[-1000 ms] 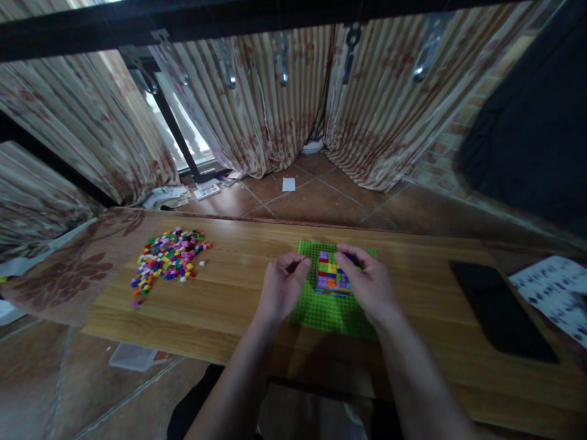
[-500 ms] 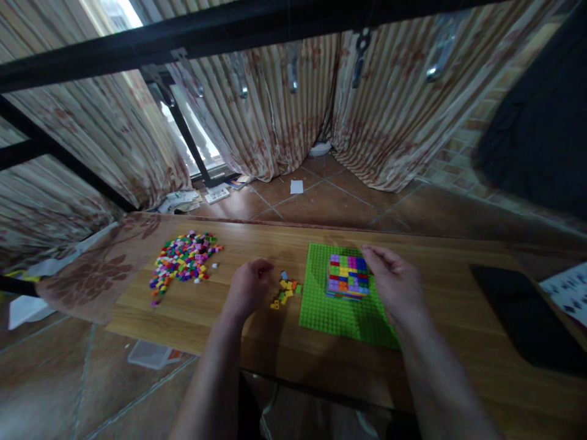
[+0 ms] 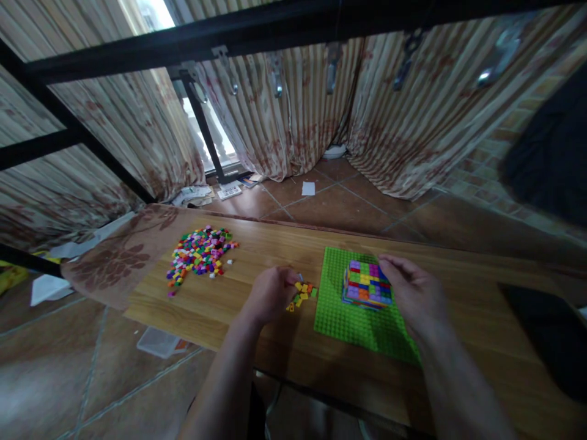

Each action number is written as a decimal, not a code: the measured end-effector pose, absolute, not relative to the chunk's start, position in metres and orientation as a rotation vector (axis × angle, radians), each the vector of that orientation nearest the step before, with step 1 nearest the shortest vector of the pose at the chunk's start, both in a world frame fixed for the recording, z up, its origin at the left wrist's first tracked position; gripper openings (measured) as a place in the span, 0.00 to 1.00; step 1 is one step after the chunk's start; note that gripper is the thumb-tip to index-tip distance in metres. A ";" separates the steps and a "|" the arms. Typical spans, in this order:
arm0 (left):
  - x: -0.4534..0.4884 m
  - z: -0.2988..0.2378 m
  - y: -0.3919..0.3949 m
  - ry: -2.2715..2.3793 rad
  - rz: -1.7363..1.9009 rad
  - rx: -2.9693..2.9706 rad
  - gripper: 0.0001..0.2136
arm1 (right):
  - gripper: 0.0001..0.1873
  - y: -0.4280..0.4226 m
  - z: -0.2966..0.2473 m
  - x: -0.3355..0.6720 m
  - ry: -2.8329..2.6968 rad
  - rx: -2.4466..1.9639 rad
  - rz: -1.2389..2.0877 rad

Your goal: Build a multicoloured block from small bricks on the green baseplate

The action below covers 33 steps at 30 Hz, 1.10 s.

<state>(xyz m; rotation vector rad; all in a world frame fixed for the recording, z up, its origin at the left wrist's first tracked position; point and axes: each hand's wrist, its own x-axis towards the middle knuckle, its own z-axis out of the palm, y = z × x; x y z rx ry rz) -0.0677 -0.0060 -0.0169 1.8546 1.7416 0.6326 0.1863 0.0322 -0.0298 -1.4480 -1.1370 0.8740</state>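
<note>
A green studded baseplate [image 3: 362, 318] lies on the wooden table [image 3: 284, 244]. A block of stacked coloured bricks [image 3: 367, 284] stands on it. My right hand [image 3: 415, 293] rests beside the block's right edge, fingers curled and touching its top corner. My left hand [image 3: 270, 293] is left of the plate, fingers pinched together at a small cluster of loose bricks [image 3: 301, 294], mostly yellow and orange. What the pinch holds is hidden. A larger pile of coloured bricks [image 3: 199, 252] lies at the table's far left.
A black flat object [image 3: 545, 330] lies on the table's right end. A patterned cloth [image 3: 110, 263] covers the left end. Striped curtains [image 3: 293, 122] hang behind, over a tiled floor with papers [image 3: 192, 195]. A black bar [image 3: 275, 30] crosses overhead.
My left hand left the brick block and moved left to the small loose cluster. My right hand stayed by the block. The camera turned left and up.
</note>
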 end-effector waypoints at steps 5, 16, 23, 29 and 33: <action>-0.060 -0.012 -0.007 1.750 0.555 1.954 0.11 | 0.18 0.032 -0.030 0.186 -1.153 -1.492 0.874; -0.065 -0.015 -0.006 1.811 0.494 1.953 0.09 | 0.16 0.034 -0.029 0.188 -1.157 -1.503 0.894; -0.069 -0.015 -0.004 1.876 0.536 1.850 0.06 | 0.16 0.034 -0.030 0.188 -1.163 -1.498 0.901; -0.062 -0.011 -0.003 1.709 0.805 1.698 0.06 | 0.16 0.033 -0.024 0.184 -1.124 -1.471 0.912; -0.042 -0.006 -0.005 1.471 0.980 1.576 0.04 | 0.16 0.034 -0.020 0.183 -1.092 -1.436 0.901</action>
